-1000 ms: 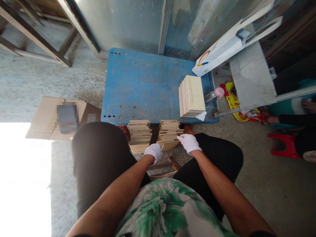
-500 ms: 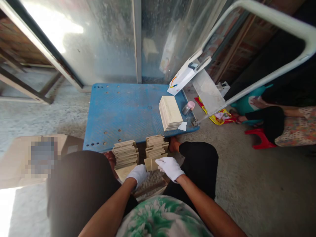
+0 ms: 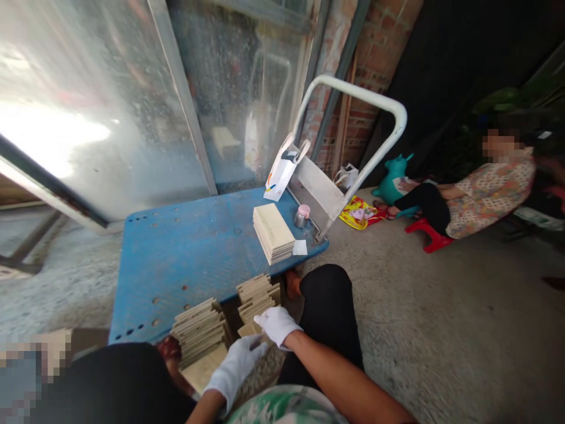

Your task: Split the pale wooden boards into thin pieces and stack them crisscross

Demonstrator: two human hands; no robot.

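Observation:
Two low stacks of thin cream tiles stand side by side at the edge of a blue perforated pallet: the left stack (image 3: 198,330) and the right stack (image 3: 256,297). My right hand (image 3: 277,327), in a white glove, is against a tile (image 3: 248,331) at the foot of the right stack. My left hand (image 3: 233,371), also gloved, lies just above a flat tile (image 3: 203,368) at the foot of the left stack. Neither glove's grip is clear. A larger, neat stack of tiles (image 3: 273,232) sits on the blue pallet (image 3: 176,271).
A pink-lidded metal cup (image 3: 301,217), a white paper bag (image 3: 282,171) and a paper scrap (image 3: 299,247) are at the pallet's far end. Beyond stands a white-railed hand trolley (image 3: 353,112). A seated person (image 3: 485,197) is on a red stool at right. A glass panel (image 3: 101,112) stands behind.
The view has swung up and left, showing more of the room and the seated person. Both gloved hands now sit lower and closer to the tiles at the stacks' feet.

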